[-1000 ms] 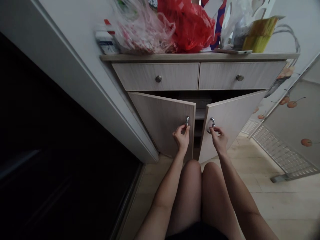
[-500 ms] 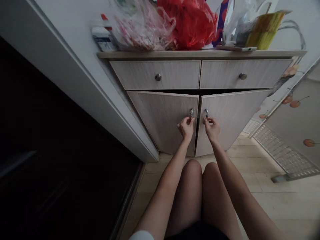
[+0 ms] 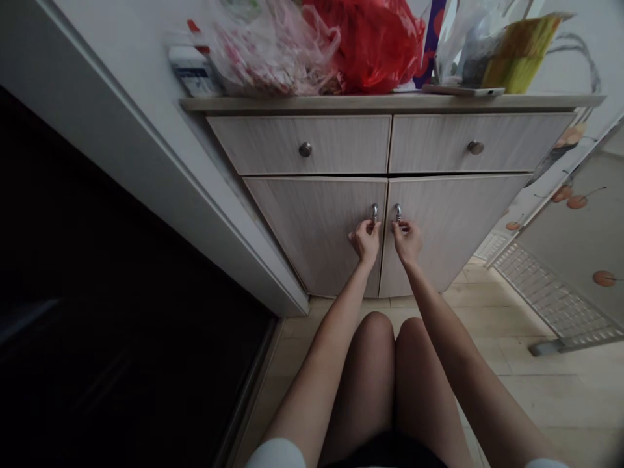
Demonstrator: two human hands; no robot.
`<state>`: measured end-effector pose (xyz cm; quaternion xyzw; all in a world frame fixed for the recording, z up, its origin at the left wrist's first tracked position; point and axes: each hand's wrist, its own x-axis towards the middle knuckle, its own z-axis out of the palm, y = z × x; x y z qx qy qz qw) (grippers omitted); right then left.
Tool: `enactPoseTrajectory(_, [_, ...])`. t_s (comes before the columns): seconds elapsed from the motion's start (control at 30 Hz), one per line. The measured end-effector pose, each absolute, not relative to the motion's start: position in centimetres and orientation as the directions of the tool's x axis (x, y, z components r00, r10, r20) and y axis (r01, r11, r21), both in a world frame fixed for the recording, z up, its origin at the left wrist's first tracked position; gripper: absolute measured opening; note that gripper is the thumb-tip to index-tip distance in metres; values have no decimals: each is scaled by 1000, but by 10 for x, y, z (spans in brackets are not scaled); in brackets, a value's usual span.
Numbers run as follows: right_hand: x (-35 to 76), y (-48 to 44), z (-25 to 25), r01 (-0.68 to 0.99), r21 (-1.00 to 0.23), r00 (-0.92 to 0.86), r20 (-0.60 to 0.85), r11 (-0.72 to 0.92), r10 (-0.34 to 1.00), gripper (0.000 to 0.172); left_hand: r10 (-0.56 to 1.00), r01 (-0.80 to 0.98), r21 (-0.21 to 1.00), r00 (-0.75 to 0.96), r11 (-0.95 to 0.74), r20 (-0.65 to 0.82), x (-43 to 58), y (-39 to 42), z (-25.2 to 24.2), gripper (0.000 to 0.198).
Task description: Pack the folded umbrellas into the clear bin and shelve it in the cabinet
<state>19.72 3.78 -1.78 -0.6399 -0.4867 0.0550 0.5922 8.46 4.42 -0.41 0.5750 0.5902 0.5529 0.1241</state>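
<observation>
Left hand (image 3: 366,240) and right hand (image 3: 407,240) each pinch a curved silver metal handle (image 3: 374,210). Pale wood-grain cabinet doors (image 3: 316,227), below matching rectangular drawers (image 3: 351,142), appear nearly closed; narrow top gap (image 3: 414,174) left.

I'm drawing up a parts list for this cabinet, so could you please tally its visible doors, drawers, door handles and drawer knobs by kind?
Doors: 2
Drawers: 2
Door handles: 2
Drawer knobs: 2
Total: 8
</observation>
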Motion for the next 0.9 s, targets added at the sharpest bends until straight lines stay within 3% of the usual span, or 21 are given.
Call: enactPoseTrajectory(0.9, [195,73,-23,590,-792,527,525,157,668,44,825,567,780,-285,-264,487,90,75,-3,12])
